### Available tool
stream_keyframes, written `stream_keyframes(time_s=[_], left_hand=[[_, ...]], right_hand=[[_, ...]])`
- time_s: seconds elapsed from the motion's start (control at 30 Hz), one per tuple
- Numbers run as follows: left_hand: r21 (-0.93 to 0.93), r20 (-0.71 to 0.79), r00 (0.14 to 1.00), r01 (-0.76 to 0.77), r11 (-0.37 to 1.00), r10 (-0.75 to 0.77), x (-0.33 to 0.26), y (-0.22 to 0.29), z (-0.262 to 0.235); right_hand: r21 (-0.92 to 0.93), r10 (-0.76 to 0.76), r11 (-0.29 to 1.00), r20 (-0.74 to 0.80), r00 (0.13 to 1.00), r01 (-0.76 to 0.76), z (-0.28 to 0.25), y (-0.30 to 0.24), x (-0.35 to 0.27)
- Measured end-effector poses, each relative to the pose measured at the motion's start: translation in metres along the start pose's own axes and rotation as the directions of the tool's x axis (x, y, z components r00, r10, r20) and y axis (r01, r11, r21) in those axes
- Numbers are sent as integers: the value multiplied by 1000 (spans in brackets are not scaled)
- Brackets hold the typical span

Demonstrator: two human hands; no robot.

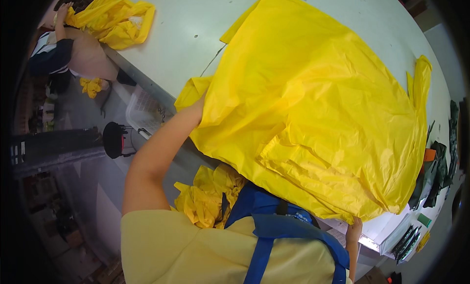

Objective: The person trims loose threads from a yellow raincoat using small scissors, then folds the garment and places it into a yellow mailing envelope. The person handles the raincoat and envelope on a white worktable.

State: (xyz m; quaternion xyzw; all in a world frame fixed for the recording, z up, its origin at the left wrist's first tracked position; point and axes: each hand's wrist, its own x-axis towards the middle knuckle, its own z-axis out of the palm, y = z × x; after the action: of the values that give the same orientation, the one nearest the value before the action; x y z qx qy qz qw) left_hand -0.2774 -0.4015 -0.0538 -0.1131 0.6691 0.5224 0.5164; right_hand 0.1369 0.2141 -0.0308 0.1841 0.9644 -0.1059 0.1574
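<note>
A large yellow garment (pixel 313 102) of thin, shiny, creased cloth, much like a raincoat, is spread over the white table (pixel 181 24) and hangs past its near edge. My left forearm (pixel 164 144) reaches in under the garment's left side, so the cloth hides my left hand and its fingers. At the near right hem, my right hand (pixel 354 228) is closed on the edge of the cloth. A narrow strip of the same yellow, perhaps a sleeve, sticks up at the far right. In front of me, below the hem, lies another crumpled yellow cloth (pixel 208 196).
A person (pixel 90 51) at the table's far left handles another yellow garment (pixel 120 22). Near the table's left edge stand a white plastic basket (pixel 144 110) and a round black stool (pixel 114 139). Dark folded pieces (pixel 433 178) and a green roll (pixel 424 220) lie at the right.
</note>
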Motion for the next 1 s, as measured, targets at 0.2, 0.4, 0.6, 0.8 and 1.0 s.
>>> stream_keyframes(time_s=[0.2, 0.4, 0.6, 0.8, 1.0], left_hand=[[133, 35, 998, 48, 990, -53, -14, 0, -11], [534, -277, 940, -22, 845, 199, -18, 69, -62], [187, -830, 546, 73, 980, 118, 7, 94, -166], [310, -624, 775, 123, 943, 103, 16, 114, -118], [417, -468, 872, 71, 906, 147, 6, 141, -105]], right_hand=[[-18, 10, 1000, -1, 1000, -10, 2, 1, 1], [-7, 10, 1000, -7, 1000, -10, 0, -4, 1], [19, 23, 1000, -8, 1000, -23, -4, -9, 5], [23, 41, 999, -39, 998, -40, 2, -8, -1], [10, 88, 996, -18, 996, -88, 2, -10, -5]])
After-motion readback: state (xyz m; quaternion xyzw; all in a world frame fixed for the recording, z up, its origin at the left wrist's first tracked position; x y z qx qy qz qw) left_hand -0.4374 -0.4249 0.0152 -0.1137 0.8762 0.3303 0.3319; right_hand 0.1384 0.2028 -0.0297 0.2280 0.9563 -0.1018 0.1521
